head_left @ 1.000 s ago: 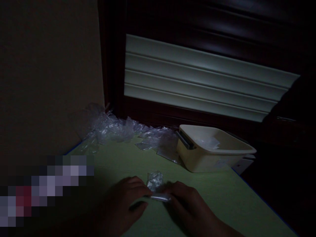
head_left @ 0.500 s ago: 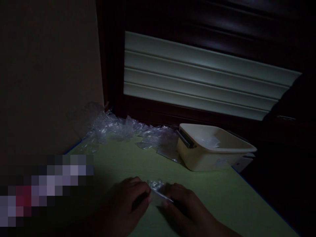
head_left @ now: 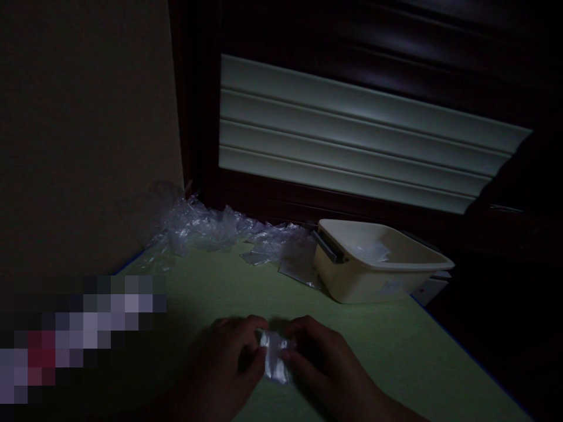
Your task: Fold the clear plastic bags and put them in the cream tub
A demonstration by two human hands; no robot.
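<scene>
A small, shiny clear plastic packet (head_left: 275, 357) is held between my two hands, low in the middle of the view. My left hand (head_left: 229, 360) pinches its left edge between thumb and fingers. On the opposite edge, my right hand (head_left: 328, 363) grips it with thumb and fingertips. The packet's broad face is turned up toward me and catches the light. Whether anything is inside it is too dark to tell. Beneath both hands lies the green tabletop (head_left: 396, 340).
Crumpled clear plastic bags (head_left: 211, 225) lie along the table's back edge. A cream plastic bin (head_left: 365, 284) with dark handles stands at the back right, some clear plastic inside. Behind are a dark louvred door (head_left: 352, 135) and a wall (head_left: 88, 129). A pixelated patch covers the lower left.
The packet was seen nearly edge-on, as a thin bright line; now its flat face shows. My right hand has shifted slightly up and left, its fingers closer to the packet.
</scene>
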